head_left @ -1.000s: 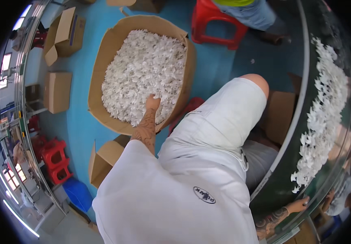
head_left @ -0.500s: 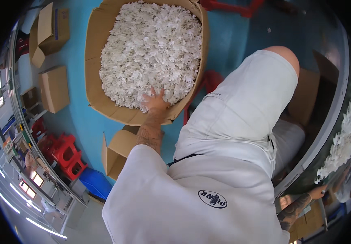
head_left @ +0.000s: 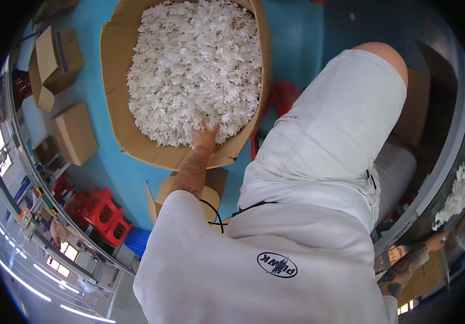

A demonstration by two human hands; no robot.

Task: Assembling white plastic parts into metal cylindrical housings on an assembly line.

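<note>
Left hand [head_left: 204, 139], grip apart, reaches into white pieces [head_left: 195, 70], upper center, where grasping likely calls for closing; right hand [head_left: 437, 241], lower right, grip unclear.

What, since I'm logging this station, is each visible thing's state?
Large carton: open, holding white pieces
White pieces inside: loose, heaped
Left hand: fingers spread on them
White pieces at right: spread in a strip
Right hand: near that strip, grip unclear
Upper-left carton: flaps open
Carton beside it: looks closed

left arm [head_left: 192, 170] was stretched out front, left hand [head_left: 205, 138] had fingers [head_left: 203, 127] kinda spread, right arm [head_left: 406, 268] was out sideways, right hand [head_left: 436, 241] was hard to make out
</note>
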